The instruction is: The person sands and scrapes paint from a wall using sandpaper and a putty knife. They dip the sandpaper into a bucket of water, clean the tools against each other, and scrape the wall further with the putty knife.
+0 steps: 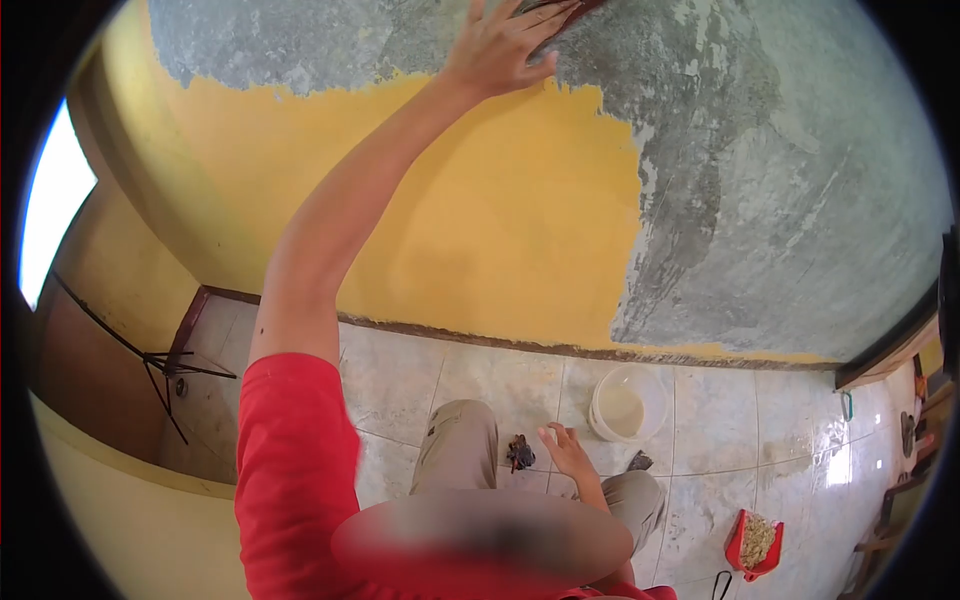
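My left hand is raised at the wall, its fingers on a dark reddish-brown thing that the top edge partly cuts off; its kind is not clear. Beneath it the wall is patchy: smooth yellow paint with a ragged edge borders bare grey plaster. Low in front of my knees hangs my right hand, fingers loosely apart, with nothing seen in it. Close to it on the floor stand a whitish translucent bucket and a small dark lump.
A red dustpan full of pale debris lies on the tiled floor at the lower right. Thin black stand legs are at the left, near a window opening. A dark wooden frame borders the wall at right.
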Available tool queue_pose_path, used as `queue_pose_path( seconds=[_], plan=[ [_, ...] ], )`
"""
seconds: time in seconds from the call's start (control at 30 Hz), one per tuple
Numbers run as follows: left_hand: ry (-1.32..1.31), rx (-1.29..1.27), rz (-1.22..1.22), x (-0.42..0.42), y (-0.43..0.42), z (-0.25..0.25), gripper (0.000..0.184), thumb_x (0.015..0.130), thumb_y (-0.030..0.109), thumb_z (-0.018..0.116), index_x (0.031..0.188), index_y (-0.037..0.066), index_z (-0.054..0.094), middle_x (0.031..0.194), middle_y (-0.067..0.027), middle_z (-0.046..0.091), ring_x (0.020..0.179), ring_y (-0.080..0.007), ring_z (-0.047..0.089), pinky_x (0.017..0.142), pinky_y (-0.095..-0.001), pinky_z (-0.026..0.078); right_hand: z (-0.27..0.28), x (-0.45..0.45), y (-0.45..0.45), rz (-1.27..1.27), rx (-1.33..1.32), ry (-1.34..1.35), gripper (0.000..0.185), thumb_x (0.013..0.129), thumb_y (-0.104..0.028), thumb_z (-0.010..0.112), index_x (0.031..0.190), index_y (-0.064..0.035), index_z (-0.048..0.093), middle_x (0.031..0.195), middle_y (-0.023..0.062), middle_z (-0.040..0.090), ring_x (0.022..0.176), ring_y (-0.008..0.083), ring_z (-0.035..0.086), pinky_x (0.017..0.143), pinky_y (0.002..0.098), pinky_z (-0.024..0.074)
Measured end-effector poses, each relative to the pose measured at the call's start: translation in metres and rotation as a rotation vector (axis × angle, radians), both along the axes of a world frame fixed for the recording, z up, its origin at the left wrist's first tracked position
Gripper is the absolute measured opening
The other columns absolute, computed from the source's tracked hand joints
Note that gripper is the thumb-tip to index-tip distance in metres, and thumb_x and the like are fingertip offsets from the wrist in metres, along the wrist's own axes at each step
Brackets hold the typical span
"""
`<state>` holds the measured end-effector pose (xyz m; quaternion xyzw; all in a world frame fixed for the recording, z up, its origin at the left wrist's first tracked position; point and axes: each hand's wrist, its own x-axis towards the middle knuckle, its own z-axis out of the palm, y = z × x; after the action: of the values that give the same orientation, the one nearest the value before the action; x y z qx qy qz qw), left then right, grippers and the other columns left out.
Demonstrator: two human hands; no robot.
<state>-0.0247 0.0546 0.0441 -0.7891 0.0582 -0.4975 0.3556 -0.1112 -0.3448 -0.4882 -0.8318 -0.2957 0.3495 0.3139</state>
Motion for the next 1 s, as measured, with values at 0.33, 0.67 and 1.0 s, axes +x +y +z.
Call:
queue_pose_path(
  seconds=[0.33,0.67,1.0],
  plan=[
    [0.117,-0.138,-0.388,0.012,0.052,0.004,0.082,0.081,0.034,0.072,0.157,0.026,0.040,0.162,0.0021,0.040,0.156,-0.0383,0.018,0.113,-0.0809,0.007,-0.058,0.021,-0.012,0.148,0.007,-0.113,0.078,0.096,-0.074,0.041,0.151,-0.0181,0.045,0.145,0.0288,0.044,0.137,0.0401,0.045,0.113,0.0472,0.0388],
    [-0.009,-0.173,0.012,-0.005,-0.023,-0.075,0.068,0.085,0.057,0.064,0.144,0.023,0.059,0.148,0.0098,0.056,0.156,-0.0291,0.022,0.119,-0.0721,0.007,-0.010,0.020,-0.007,-0.054,-0.072,0.103,0.083,0.098,-0.074,0.033,0.148,-0.0097,0.048,0.144,0.0303,0.048,0.137,0.0406,0.044,0.116,0.0456,0.0349],
    [-0.081,-0.302,-0.359,0.087,-0.095,-0.068,0.076,0.084,0.058,0.065,0.144,0.012,0.057,0.153,0.0008,0.051,0.155,-0.0297,0.024,0.118,-0.0703,0.014,-0.012,0.010,0.005,0.016,-0.120,0.070,0.078,0.102,-0.070,0.028,0.141,-0.0082,0.056,0.141,0.0200,0.058,0.138,0.0393,0.044,0.116,0.0454,0.0342]
  ],
)
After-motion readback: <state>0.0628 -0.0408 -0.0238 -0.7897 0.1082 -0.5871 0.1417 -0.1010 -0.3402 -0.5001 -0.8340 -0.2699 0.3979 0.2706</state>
